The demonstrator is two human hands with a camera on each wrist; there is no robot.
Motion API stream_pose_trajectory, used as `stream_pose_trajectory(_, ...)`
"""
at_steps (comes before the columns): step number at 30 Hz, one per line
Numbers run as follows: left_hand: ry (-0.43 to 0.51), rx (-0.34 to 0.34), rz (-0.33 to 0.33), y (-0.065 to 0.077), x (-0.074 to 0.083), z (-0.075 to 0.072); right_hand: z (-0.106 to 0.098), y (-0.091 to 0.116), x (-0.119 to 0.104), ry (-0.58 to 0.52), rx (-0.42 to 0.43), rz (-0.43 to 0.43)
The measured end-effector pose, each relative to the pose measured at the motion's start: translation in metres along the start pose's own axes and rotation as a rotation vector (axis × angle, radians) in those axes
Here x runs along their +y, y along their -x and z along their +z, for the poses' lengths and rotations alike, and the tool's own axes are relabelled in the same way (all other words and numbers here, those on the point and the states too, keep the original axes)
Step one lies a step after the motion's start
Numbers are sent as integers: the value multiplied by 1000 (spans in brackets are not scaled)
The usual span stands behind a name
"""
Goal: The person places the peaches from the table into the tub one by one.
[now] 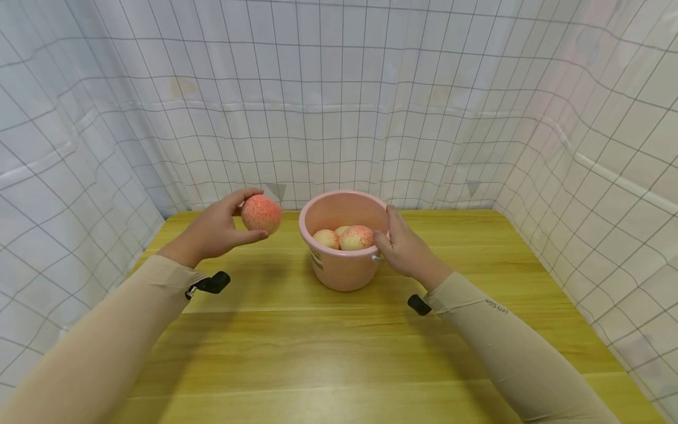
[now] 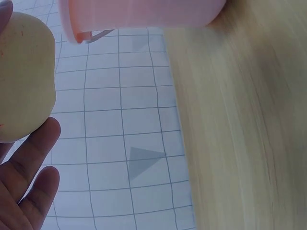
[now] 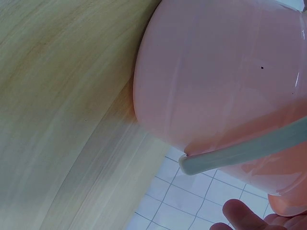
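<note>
A pink bucket (image 1: pixel 346 274) stands on the wooden table, with several peaches (image 1: pixel 356 238) visible inside it. To its left my left hand (image 1: pixel 219 228) grips another peach (image 1: pixel 262 214), red on top and paler below, between thumb and fingers above the table. The left wrist view shows that peach's pale yellow side (image 2: pixel 26 76) with fingertips under it. My right hand (image 1: pixel 405 246) holds the bucket's right rim, thumb toward the inside and fingers on the outer side. In the right wrist view the grey handle (image 3: pixel 249 148) hangs against the bucket's wall.
The yellowish wooden table (image 1: pixel 318 353) reaches back to a white grid-patterned curtain (image 1: pixel 339 118), which also encloses both sides. Black straps (image 1: pixel 213 282) with wrist mounts sit over beige sleeves (image 1: pixel 508 347).
</note>
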State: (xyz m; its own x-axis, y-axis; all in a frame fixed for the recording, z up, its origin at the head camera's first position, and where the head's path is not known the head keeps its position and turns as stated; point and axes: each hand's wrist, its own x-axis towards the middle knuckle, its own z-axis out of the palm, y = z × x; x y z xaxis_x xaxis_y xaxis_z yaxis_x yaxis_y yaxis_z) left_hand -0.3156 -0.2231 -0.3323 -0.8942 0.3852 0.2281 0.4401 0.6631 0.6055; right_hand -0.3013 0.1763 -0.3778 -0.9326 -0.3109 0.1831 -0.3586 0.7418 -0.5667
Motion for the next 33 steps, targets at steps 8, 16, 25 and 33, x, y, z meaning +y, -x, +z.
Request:
stream_pose_trajectory(8,26,16,23,-7,8,0,0,0,0,9,4,-4)
stream_pose_trajectory(16,45,23,44,-17,19,1,0,0,1,4,6,-7)
stream_pose_trajectory(25,62,24,77,-25,28,6,1,0,1,-13,17,-18)
stream_pose_trajectory(33,81,26,95,-31,36,12,1,-1,2,-20,11,-14)
